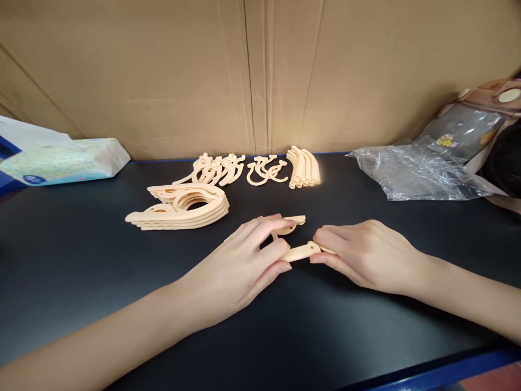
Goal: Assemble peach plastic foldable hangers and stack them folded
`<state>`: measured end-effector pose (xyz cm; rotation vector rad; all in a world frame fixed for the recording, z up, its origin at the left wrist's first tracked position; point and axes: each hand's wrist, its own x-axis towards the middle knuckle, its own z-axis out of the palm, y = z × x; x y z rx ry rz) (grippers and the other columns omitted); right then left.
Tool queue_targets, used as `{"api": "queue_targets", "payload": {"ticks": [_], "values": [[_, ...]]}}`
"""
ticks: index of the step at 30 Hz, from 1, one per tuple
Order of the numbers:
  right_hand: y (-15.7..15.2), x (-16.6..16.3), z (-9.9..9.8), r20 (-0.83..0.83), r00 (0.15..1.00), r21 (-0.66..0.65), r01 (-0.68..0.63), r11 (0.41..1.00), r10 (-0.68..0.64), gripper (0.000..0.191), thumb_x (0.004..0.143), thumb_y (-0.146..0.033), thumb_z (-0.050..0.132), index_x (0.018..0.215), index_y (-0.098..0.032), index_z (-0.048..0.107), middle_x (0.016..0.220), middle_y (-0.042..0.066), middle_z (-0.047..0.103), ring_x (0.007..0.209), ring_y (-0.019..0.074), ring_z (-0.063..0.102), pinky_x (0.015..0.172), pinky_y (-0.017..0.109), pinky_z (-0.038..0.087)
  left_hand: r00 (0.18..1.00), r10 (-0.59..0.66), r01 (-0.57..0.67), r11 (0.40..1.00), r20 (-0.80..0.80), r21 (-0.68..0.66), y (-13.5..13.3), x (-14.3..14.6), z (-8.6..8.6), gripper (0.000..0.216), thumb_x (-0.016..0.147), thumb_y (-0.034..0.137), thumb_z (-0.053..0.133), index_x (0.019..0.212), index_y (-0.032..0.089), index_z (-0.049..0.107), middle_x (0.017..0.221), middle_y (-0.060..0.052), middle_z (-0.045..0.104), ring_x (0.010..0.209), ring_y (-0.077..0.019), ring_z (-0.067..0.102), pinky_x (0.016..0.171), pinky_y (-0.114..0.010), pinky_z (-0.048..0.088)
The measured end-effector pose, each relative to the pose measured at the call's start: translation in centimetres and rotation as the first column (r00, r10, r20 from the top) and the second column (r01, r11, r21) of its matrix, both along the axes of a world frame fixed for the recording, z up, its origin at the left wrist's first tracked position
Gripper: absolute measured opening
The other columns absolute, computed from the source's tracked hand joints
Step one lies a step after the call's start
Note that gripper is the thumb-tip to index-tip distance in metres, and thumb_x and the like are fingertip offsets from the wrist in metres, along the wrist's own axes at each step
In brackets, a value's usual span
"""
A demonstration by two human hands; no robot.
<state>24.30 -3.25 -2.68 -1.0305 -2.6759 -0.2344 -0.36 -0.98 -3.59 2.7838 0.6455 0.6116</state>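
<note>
My left hand [256,255] is closed around a peach-coloured plastic hanger body [302,251], with part of it hidden under my fingers. One arm of it, with a small round hole near its end, points toward my right hand. My right hand [366,255] pinches a thin peach-coloured piece [326,250] right at that end; most of this piece is covered by my fingers. Whether the two parts are joined I cannot tell. Beyond my left hand lies a stack of matching hanger bodies [183,209].
Along the back lie a pile of peach-coloured parts [215,169], several loose hooks [264,169] and a bundle of curved arms [304,168]. A tissue pack [73,160] is at the far left. Clear plastic bags [415,171] sit at the right. Cardboard [163,76] stands behind the black table [260,347].
</note>
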Motion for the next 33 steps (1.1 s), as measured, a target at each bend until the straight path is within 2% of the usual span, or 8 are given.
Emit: {"api": "queue_targets", "payload": {"ticks": [7,14,17,24,33], "values": [[0.01,-0.11,0.07,0.107,0.994,0.222,-0.028,0.975,0.005,0.044,0.106,-0.036,0.026,0.073,-0.019,0.051,0.059,-0.002,0.051,0.044,0.0117,0.046,0.045,0.028,0.024,1.0,-0.001,0.001,1.0,-0.02,0.005,-0.05,-0.05,0.16,0.014,0.1,0.019,0.043,0.094,0.018,0.056,0.138,-0.012,0.051,0.135,-0.0247,0.042,0.11,-0.04,0.042],[0.0,-0.09,0.23,0.132,0.991,0.303,-0.047,0.952,0.007,0.042,0.104,-0.034,0.032,0.072,-0.019,0.054,0.061,-0.001,0.051,0.049,0.0126,0.045,0.05,0.028,0.027,1.0,0.0,0.001,1.0,-0.031,0.007,-0.11,-0.12,-0.03,0.016,0.102,0.02,0.04,0.095,0.018,0.055,0.14,-0.011,0.048,0.136,-0.0234,0.04,0.11,-0.039,0.04],[0.03,-0.09,0.36,0.086,0.996,0.262,-0.043,0.964,0.021,0.042,0.104,-0.035,0.034,0.071,-0.019,0.054,0.061,-0.002,0.051,0.05,0.0118,0.045,0.051,0.028,0.028,0.999,0.0,0.0,1.0,-0.044,0.013,-0.04,-0.09,-0.03,0.016,0.102,0.02,0.04,0.095,0.018,0.055,0.138,-0.011,0.049,0.136,-0.0237,0.04,0.111,-0.04,0.04],[0.36,0.0,0.37,-0.061,0.996,0.047,-0.055,0.997,0.058,0.036,0.102,-0.034,0.04,0.073,-0.018,0.054,0.061,-0.004,0.048,0.051,0.0087,0.043,0.051,0.025,0.027,0.998,-0.005,0.006,1.0,-0.07,0.016,0.05,-0.09,0.06,0.019,0.103,0.022,0.038,0.094,0.017,0.055,0.137,-0.011,0.049,0.137,-0.0236,0.038,0.112,-0.039,0.038],[0.42,0.21,0.27,-0.126,0.99,-0.038,-0.065,0.997,0.06,0.031,0.099,-0.033,0.047,0.071,-0.019,0.051,0.062,-0.005,0.047,0.05,0.0075,0.042,0.05,0.024,0.026,0.997,0.001,0.001,1.0,-0.078,0.015,0.12,-0.07,-0.11,0.019,0.103,0.023,0.037,0.097,0.018,0.054,0.138,-0.01,0.046,0.138,-0.0218,0.035,0.113,-0.037,0.035]]}}
